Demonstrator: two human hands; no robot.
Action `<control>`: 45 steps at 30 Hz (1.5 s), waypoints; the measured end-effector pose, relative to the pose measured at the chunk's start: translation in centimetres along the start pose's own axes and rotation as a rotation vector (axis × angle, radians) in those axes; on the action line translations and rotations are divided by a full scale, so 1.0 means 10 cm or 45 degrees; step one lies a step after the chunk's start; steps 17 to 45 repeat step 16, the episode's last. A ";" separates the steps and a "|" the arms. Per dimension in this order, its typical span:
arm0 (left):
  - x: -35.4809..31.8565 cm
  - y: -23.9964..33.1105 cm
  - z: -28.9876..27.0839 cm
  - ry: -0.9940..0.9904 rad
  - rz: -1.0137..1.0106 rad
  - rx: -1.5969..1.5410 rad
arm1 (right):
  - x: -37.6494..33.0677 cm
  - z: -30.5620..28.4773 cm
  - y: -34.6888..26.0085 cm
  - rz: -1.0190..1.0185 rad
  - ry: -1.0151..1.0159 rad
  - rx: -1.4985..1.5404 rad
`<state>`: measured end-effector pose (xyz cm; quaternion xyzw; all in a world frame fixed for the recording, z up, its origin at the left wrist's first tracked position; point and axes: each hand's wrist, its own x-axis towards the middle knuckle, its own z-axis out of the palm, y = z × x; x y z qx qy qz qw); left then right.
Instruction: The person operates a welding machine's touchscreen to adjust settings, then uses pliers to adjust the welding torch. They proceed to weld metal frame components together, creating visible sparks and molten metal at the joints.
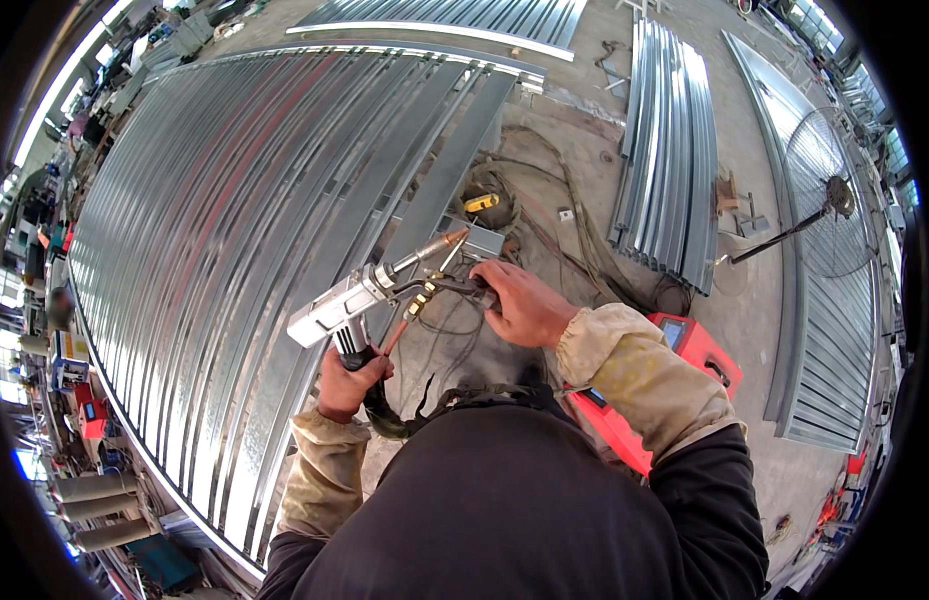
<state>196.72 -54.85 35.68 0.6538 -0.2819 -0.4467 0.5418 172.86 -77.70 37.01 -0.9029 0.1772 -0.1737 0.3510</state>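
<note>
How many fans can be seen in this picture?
1. A large pedestal fan with a round wire guard lies on the concrete floor at the right. Others may be hidden outside the view.

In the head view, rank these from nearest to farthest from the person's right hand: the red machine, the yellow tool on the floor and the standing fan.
1. Yellow tool: on the floor just beyond the right hand, by the coiled cables.
2. Red machine: on the floor beside the right forearm, a little farther off.
3. Fan: far right, clearly farthest.
</note>
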 end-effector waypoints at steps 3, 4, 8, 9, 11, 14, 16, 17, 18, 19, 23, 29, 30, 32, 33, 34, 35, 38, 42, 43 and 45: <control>0.01 -0.04 -0.01 0.032 0.019 0.071 | 0.00 0.02 -0.01 0.064 -0.027 0.014; 0.02 -0.06 -0.02 0.037 0.024 0.112 | 0.00 0.02 -0.01 0.074 -0.032 0.014; 0.01 -0.08 0.00 0.076 0.028 0.103 | -0.03 0.02 -0.02 0.105 -0.041 0.010; 0.02 -0.08 0.00 0.075 0.032 0.100 | -0.04 0.02 -0.03 0.111 -0.039 0.009; 0.02 -0.10 0.01 0.079 0.030 0.098 | -0.06 0.01 -0.05 0.148 -0.055 0.027; 0.08 -0.20 -0.01 0.104 0.044 0.134 | -0.05 0.01 -0.04 0.196 -0.070 0.050; 0.13 -0.31 -0.04 0.131 0.084 0.200 | -0.10 0.01 0.00 0.196 -0.070 0.035; 0.13 -0.31 -0.04 0.131 0.084 0.200 | -0.10 0.01 0.00 0.196 -0.070 0.035; 0.13 -0.31 -0.04 0.131 0.084 0.200 | -0.10 0.01 0.00 0.196 -0.070 0.035; 0.13 -0.31 -0.04 0.131 0.084 0.200 | -0.10 0.01 0.00 0.196 -0.070 0.035; 0.13 -0.31 -0.04 0.131 0.084 0.200 | -0.10 0.01 0.00 0.196 -0.070 0.035; 0.13 -0.31 -0.04 0.131 0.084 0.200 | -0.10 0.01 0.00 0.196 -0.070 0.035; 0.13 -0.31 -0.04 0.131 0.084 0.200 | -0.10 0.01 0.00 0.196 -0.070 0.035; 0.13 -0.31 -0.04 0.131 0.084 0.200 | -0.10 0.01 0.00 0.196 -0.070 0.035; 0.13 -0.31 -0.04 0.131 0.084 0.200 | -0.10 0.01 0.00 0.196 -0.070 0.035; 0.13 -0.31 -0.04 0.131 0.084 0.200 | -0.10 0.01 0.00 0.196 -0.070 0.035; 0.13 -0.31 -0.04 0.131 0.084 0.200 | -0.10 0.01 0.00 0.196 -0.070 0.035; 0.13 -0.31 -0.04 0.131 0.084 0.200 | -0.10 0.01 0.00 0.196 -0.070 0.035; 0.13 -0.31 -0.04 0.131 0.084 0.200 | -0.10 0.01 0.00 0.196 -0.070 0.035; 0.13 -0.31 -0.04 0.131 0.084 0.200 | -0.10 0.01 0.00 0.196 -0.070 0.035; 0.13 -0.31 -0.04 0.131 0.084 0.200 | -0.10 0.01 0.00 0.196 -0.070 0.035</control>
